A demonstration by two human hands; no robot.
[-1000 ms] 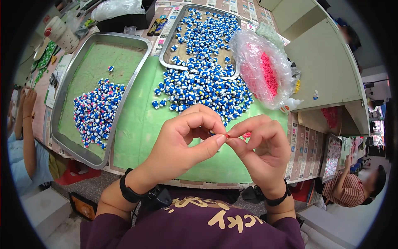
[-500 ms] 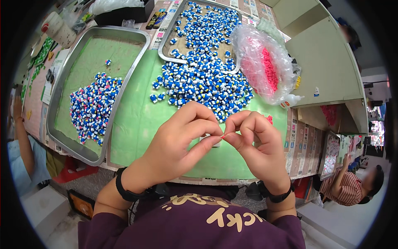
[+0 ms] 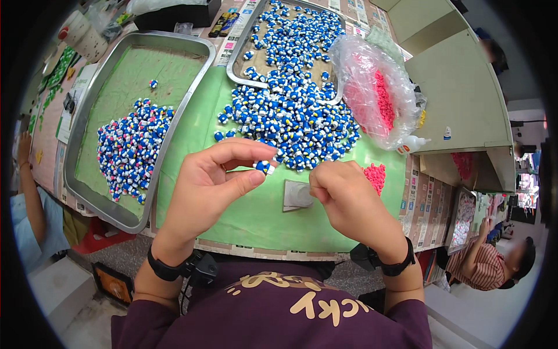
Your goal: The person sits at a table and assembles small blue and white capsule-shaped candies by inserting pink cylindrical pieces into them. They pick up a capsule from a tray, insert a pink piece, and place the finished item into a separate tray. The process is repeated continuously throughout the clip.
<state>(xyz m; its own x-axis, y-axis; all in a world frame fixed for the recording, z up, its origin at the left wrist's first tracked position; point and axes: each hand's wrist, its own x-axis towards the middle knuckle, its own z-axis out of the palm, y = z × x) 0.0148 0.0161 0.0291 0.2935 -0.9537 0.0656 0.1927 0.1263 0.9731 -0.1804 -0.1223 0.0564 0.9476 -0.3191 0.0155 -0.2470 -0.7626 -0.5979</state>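
Observation:
My left hand point(image 3: 210, 177) pinches a small blue and white figurine point(image 3: 264, 167) between thumb and fingertips. To its right is my right hand point(image 3: 351, 195), its fingers curled together and pointing down; whatever they may hold is hidden. Beside those fingers, a whitish round lump point(image 3: 298, 194) rests on a small grey square plate point(image 3: 287, 205). Just beyond both hands spreads a heap of blue and white figurines point(image 3: 296, 125) with yellow bits. Small pink pieces point(image 3: 375, 176) lie in a pile past my right hand.
At left, a metal tray point(image 3: 165, 136) holds blue and white figurines with pink bits. Another metal tray point(image 3: 237, 64) stands at the back, full of figurines. A clear bag point(image 3: 354, 70) of pink pieces and a white bottle point(image 3: 411, 143) are at right. People sit at both sides.
My hands have parted from their joint pinch. The left has moved left and now shows a figurine; the right has turned fingers-down. The whitish lump and grey plate have come into view.

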